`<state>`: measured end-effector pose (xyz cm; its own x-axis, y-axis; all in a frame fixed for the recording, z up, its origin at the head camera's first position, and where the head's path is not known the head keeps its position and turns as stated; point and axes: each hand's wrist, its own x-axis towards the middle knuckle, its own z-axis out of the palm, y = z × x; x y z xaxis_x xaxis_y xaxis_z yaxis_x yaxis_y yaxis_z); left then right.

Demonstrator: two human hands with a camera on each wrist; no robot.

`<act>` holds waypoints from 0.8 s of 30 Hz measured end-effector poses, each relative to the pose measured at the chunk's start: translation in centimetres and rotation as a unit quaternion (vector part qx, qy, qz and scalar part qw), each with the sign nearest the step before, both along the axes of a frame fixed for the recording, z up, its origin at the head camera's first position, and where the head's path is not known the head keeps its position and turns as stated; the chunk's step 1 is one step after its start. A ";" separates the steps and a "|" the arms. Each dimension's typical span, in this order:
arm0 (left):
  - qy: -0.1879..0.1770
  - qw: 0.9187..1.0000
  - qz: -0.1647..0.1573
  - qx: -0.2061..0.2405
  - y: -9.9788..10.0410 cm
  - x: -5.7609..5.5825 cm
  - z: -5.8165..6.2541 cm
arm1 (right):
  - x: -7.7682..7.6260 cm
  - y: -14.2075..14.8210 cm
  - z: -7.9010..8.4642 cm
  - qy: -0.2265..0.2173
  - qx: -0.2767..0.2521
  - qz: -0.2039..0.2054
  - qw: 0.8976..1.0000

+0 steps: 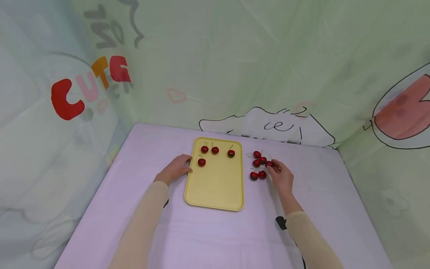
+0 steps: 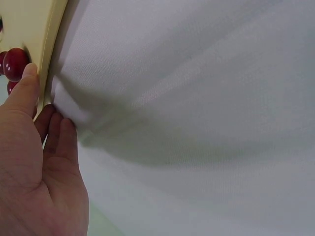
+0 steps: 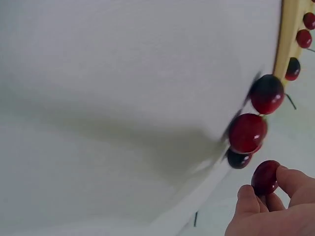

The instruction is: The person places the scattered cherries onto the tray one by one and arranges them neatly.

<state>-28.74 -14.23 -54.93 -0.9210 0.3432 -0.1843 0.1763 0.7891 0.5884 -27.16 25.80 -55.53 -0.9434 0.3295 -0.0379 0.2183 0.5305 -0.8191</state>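
A yellow rectangular tray (image 1: 215,188) lies on the table with several red stemmed cherries (image 1: 231,153) in its far half. My left hand (image 1: 174,169) holds the tray's left rim; in the left wrist view the thumb lies over the rim (image 2: 51,39) and the fingers sit at its outer side. To the right of the tray, my right hand (image 1: 282,177) pinches one cherry (image 3: 265,177) between thumb and fingers. That cherry is at the right side of a loose group of cherries (image 1: 256,163) on the tablecloth.
A pale lilac cloth (image 1: 208,239) covers the table. Light printed curtains (image 1: 208,74) stand along the back and both sides. Two cherries (image 1: 258,175) of the group lie nearest the right forearm.
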 end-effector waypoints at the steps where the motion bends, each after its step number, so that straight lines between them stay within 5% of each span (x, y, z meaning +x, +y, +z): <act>1: 0.001 1.000 0.000 -0.001 0.0 0.0 0.0 | -0.1 -0.2 0.2 0.003 -0.001 0.008 1.000; 13: 0.002 1.000 0.002 -0.006 0.0 -0.3 -0.3 | -0.1 -4.3 2.3 0.023 -0.023 0.065 0.997; 24: -0.005 1.000 0.004 -0.006 0.0 -0.4 -0.4 | -0.8 -8.6 2.3 0.038 -0.014 0.125 0.991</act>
<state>-29.10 -14.22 -55.34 -0.9218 0.3330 -0.1983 0.1634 0.7979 0.5802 -27.92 17.20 -53.27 -0.9960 0.0840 0.0298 0.0201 0.5379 -0.8428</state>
